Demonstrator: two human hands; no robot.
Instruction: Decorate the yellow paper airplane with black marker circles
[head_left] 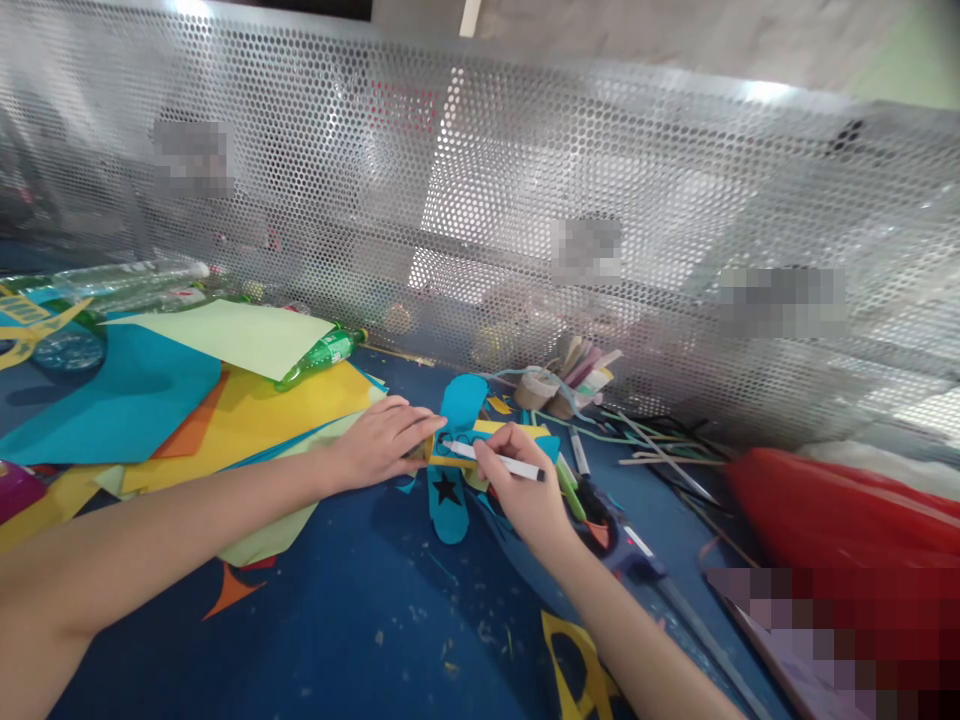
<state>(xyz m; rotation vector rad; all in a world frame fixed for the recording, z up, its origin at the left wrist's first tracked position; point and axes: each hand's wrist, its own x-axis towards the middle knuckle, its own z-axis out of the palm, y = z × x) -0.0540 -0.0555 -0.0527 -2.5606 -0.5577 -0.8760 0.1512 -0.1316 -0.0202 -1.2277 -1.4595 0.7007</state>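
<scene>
A toy airplane [452, 522] of blue and yellow paper lies in the middle of the blue table, a black star on its near wing. My left hand [386, 440] grips its left end, with the fingers on top and the thumb low at the side. In my right hand [521, 485] is a white marker [517, 464] with a black end. Its tip points left and meets the blue top of the airplane, where dark curved lines show. Part of the airplane's right side is hidden behind my right hand.
Coloured paper sheets [330, 392] and a green bottle [330, 350] lie to the left. A glue gun [626, 540] and a red plastic bag [817, 510] are at the right. A perforated metal screen [495, 190] stands along the back, with tape rolls [536, 388] before it.
</scene>
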